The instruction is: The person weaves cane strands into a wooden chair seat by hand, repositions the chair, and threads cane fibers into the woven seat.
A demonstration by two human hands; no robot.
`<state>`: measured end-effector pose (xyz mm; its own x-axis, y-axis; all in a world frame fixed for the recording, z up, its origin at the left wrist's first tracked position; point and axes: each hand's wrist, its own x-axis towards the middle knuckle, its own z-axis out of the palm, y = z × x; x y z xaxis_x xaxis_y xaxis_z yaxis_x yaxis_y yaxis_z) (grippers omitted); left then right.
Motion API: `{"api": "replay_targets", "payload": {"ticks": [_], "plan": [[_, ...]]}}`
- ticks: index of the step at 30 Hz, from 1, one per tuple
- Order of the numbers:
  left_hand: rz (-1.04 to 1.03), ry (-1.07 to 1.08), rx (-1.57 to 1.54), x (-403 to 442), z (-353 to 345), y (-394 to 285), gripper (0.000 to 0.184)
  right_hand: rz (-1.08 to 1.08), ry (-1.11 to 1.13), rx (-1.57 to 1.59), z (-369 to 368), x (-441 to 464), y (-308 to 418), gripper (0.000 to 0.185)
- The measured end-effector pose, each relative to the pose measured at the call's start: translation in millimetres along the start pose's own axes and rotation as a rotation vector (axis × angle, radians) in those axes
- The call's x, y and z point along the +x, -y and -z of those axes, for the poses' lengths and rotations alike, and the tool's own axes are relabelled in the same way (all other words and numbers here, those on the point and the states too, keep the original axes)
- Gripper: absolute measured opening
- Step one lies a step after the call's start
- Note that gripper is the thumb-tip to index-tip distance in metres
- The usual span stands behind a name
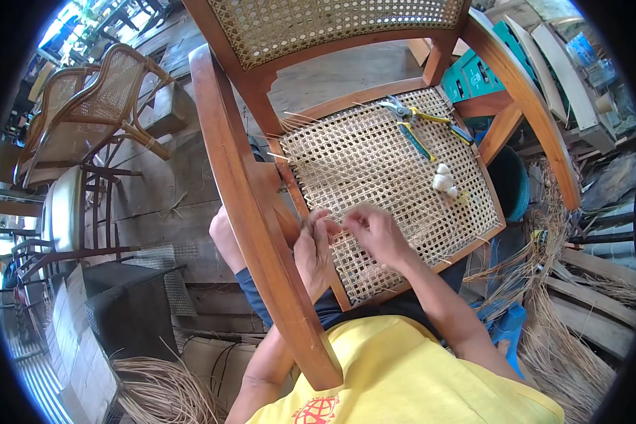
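A wooden armchair with a woven cane seat (374, 169) fills the middle of the view. Over the seat's left edge is my left hand (314, 247), its fingers bent and close together beside the frame. My right hand (374, 230) is just to its right above the cane, fingers curled and blurred by motion. Whether either hand has a thin strand in its fingers is too small to tell. On the far part of the seat lie pliers (417, 140) and cutters with yellow and blue handles (434, 119). A small whitish lumpy object (444, 181) rests nearer on the cane.
The chair's left armrest (251, 212) crosses over my left forearm. Rattan chairs (95, 106) stand at the left. Coiled cane strips (159, 385) lie at the lower left, and loose strands (544, 304) at the right. A green crate (473, 78) is behind the chair.
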<state>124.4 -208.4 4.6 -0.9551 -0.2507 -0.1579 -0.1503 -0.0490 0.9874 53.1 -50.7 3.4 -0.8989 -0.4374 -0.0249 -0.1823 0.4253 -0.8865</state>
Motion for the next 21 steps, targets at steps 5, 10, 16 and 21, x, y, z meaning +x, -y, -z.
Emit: {"api": "replay_targets", "payload": {"ticks": [5, 10, 16, 21], "plan": [[-0.197, -0.076, 0.441, 26.2, -13.8, -30.6, 0.041, 0.444, -0.364, -0.38, -10.6, 78.2, -33.8, 0.01], [-0.447, -0.107, 0.393, 31.9, -30.5, -53.4, 0.019, 0.376, -0.155, -0.349, -9.6, 105.4, -32.3, 0.012], [-0.605, -0.247, 0.601, 77.3, -26.0, -73.8, 0.012, -0.046, 0.003, 0.195, -3.7, 115.6, -17.3, 0.022], [-0.715, -0.29, 0.939, 113.9, -25.3, -122.6, 0.014, -0.013, -0.144, 0.685, 24.3, 116.4, -16.7, 0.014]]}}
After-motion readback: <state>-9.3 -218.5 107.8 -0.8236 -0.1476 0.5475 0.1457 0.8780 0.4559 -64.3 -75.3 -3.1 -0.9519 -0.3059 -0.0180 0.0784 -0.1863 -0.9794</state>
